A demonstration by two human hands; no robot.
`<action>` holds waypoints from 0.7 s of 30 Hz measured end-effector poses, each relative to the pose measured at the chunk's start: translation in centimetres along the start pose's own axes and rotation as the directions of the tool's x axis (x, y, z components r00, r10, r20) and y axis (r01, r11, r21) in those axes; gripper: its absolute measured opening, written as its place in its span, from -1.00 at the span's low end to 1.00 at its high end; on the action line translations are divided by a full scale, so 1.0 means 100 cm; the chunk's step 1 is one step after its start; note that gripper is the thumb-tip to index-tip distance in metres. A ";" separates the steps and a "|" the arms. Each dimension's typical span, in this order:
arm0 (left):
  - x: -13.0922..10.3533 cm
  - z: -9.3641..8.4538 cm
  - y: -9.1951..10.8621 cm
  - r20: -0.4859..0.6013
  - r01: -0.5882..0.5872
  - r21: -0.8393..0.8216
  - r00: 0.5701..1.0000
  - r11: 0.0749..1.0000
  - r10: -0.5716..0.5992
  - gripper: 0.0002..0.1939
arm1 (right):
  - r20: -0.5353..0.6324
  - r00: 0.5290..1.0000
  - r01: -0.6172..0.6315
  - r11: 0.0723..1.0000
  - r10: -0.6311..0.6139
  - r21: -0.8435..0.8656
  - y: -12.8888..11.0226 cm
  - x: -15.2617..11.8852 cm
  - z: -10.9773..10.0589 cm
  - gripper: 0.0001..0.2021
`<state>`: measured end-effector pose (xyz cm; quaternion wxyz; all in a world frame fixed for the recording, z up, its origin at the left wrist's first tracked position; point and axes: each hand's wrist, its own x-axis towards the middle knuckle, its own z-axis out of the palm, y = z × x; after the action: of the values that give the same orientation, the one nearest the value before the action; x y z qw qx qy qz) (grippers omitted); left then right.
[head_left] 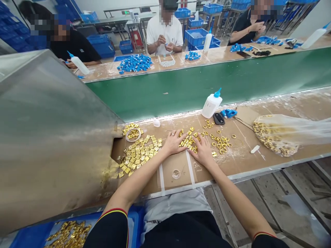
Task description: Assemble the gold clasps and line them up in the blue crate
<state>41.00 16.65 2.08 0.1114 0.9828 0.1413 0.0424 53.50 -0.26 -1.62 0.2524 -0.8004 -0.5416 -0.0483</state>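
Pile (188,142): is being flanked by the left hand (173,143) and right hand (204,151)
Square pieces (139,152): are being kept left of it
Rings (222,144): are being kept right of it
Bag (274,133): is being kept right of the rings
Bottle (212,105): is being stood behind

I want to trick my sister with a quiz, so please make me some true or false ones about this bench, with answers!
The left hand and right hand are at a small pile of gold pieces. True.
The bottle nearest the hands has a red tip. False: that white bottle has a blue tip.
Loose gold rings lie to the right of the hands. True.
The strip behind that bottle is yellow. False: the strip is green.
A clear bag with gold parts inside lies on the bench. True.
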 end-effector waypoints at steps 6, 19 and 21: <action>0.004 -0.006 0.003 0.012 -0.064 0.039 0.998 0.997 0.064 -0.42 | 0.004 0.997 0.082 0.996 -0.082 -0.022 0.009 0.011 -0.004 -0.53; -0.009 -0.001 -0.001 -0.021 -0.058 0.001 0.998 0.998 0.058 -0.50 | 0.043 0.978 0.200 0.976 -0.204 0.092 0.003 0.025 0.002 -0.61; -0.009 -0.002 -0.003 -0.008 -0.075 0.004 0.997 0.997 0.075 -0.52 | 0.051 0.969 0.236 0.968 -0.241 0.083 0.003 0.031 0.003 -0.64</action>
<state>40.07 16.71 2.21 0.1074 0.9874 0.1048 0.0504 54.96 2.41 -0.87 0.2585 -0.7204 -0.6427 -0.0334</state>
